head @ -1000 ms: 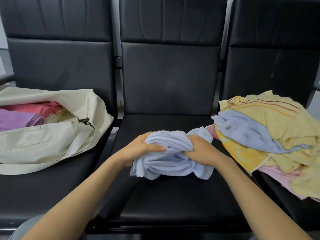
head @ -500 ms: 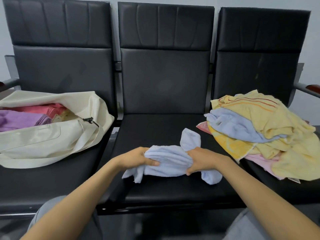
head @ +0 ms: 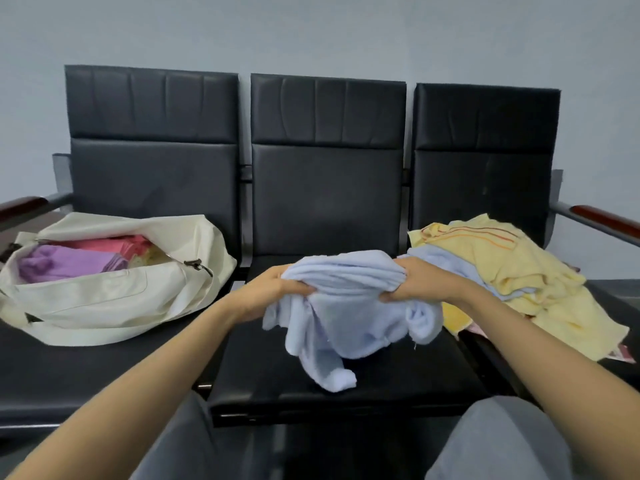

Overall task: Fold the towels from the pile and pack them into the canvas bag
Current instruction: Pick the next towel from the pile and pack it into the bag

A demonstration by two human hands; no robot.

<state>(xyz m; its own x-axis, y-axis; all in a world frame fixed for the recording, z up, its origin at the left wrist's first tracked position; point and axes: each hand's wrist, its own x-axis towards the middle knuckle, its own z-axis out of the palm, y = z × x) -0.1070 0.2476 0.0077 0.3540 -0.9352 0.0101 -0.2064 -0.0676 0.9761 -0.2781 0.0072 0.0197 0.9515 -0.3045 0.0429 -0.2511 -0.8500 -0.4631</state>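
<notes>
Nothing readable on my feed, honestly. I can't make out any print or logo on the canvas bag (head: 104,296), any tag on the blue towel (head: 346,317) or the towel pile (head: 502,261), or any markings on the black seats (head: 329,202).

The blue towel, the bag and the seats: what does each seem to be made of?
The blue towel looks like terry cotton, matte: fuzzy nap, limp bunched folds. The bag is probably canvas, cream and matte, holding stiff creases. The seats are black leather or imitation, I cannot tell which: smooth, faintly shiny, with stitched panels.
</notes>
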